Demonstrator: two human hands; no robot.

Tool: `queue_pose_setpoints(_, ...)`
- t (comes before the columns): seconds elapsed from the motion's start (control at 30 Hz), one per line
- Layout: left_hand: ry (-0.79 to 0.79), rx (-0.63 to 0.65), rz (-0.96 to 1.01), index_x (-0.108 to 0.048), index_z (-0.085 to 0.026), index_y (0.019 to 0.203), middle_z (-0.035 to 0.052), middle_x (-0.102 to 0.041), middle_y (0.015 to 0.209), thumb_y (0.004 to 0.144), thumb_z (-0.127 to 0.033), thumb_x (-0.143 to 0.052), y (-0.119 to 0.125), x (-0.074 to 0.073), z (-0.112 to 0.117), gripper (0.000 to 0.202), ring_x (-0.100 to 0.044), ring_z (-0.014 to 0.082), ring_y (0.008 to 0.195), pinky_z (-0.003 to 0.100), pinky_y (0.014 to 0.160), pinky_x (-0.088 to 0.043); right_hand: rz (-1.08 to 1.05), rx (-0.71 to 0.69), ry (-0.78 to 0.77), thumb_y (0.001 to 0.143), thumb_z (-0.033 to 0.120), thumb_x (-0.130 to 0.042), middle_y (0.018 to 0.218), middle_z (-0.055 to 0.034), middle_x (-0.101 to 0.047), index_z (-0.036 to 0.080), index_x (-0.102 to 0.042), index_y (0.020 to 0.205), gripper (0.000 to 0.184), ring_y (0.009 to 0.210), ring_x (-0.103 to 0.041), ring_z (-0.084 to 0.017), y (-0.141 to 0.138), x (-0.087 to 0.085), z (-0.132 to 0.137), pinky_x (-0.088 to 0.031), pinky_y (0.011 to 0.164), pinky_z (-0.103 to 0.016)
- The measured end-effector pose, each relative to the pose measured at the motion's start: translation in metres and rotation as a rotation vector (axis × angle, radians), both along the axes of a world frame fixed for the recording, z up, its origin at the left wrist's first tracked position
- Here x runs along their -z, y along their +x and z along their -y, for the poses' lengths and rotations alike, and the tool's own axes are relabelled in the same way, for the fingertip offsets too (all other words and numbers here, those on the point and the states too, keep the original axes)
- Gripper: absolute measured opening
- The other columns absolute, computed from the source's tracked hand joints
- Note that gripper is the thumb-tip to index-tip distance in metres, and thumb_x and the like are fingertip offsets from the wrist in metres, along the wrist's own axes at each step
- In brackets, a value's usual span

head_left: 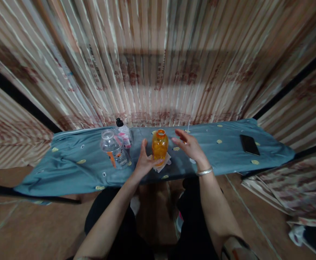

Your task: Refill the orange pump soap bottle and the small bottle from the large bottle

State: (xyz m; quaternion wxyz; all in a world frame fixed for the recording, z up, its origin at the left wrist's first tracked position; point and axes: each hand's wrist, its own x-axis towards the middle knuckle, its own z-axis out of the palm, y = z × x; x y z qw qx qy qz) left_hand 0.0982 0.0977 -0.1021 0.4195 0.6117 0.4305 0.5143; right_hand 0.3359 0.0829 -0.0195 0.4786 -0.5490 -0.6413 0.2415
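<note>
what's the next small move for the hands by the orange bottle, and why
Likely bring the right hand in to grip the orange bottle around its middle. The bottle stands upright with no cap on a tissue, the left hand only touches near its base, and the right hand is open beside it, not touching, so a firm hold would steady it.
</note>
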Motion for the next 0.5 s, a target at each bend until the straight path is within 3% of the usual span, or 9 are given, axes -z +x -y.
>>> queue_pose_setpoints(0.1,-0.022,0.023,0.029,-0.031,-0.031,0.163,0.0191,-0.040,0.170,0.050,-0.035,-0.105,0.015,0.003,-0.009,0.135,-0.037,0.0415,0.160,0.062,0.128,-0.033,-0.049,0.010,-0.084,0.090,0.052,-0.071,0.110,-0.0116,-0.084,0.020,-0.078,0.116,0.042,0.100,-0.079,-0.028,0.013,0.019,-0.007,-0.063,0.090,-0.042)
queue_pose_setpoints(0.23,-0.022,0.093,0.100,-0.034,-0.030,0.161,0.0165,-0.044,0.167,0.047,-0.034,-0.105,0.026,0.005,-0.011,0.135,-0.041,0.0389,0.158,0.058,0.131,-0.029,0.020,0.057,-0.193,0.087,0.036,-0.066,0.081,-0.0043,-0.083,0.022,-0.081,0.093,0.022,0.071,-0.075,-0.021,0.014,0.051,-0.012,-0.059,0.069,-0.032)
queue_pose_setpoints(0.37,-0.058,0.166,0.156,-0.036,-0.032,0.159,0.0139,-0.051,0.161,0.050,-0.035,-0.104,0.030,0.007,-0.013,0.128,-0.050,0.0370,0.151,0.058,0.129,-0.033,0.059,0.157,-0.219,0.086,0.033,-0.064,0.075,-0.0025,-0.081,0.023,-0.080,0.088,0.019,0.067,-0.072,-0.020,0.023,0.070,-0.003,-0.056,0.066,-0.030)
queue_pose_setpoints(0.5,-0.075,0.165,0.179,-0.036,-0.034,0.158,0.0120,-0.053,0.158,0.050,-0.033,-0.103,0.030,0.009,-0.018,0.127,-0.051,0.0369,0.150,0.058,0.128,-0.035,0.135,0.304,-0.232,0.092,0.032,-0.061,0.092,-0.0060,-0.084,0.022,-0.080,0.101,0.023,0.081,-0.077,-0.023,0.046,0.069,0.013,-0.058,0.078,-0.034)
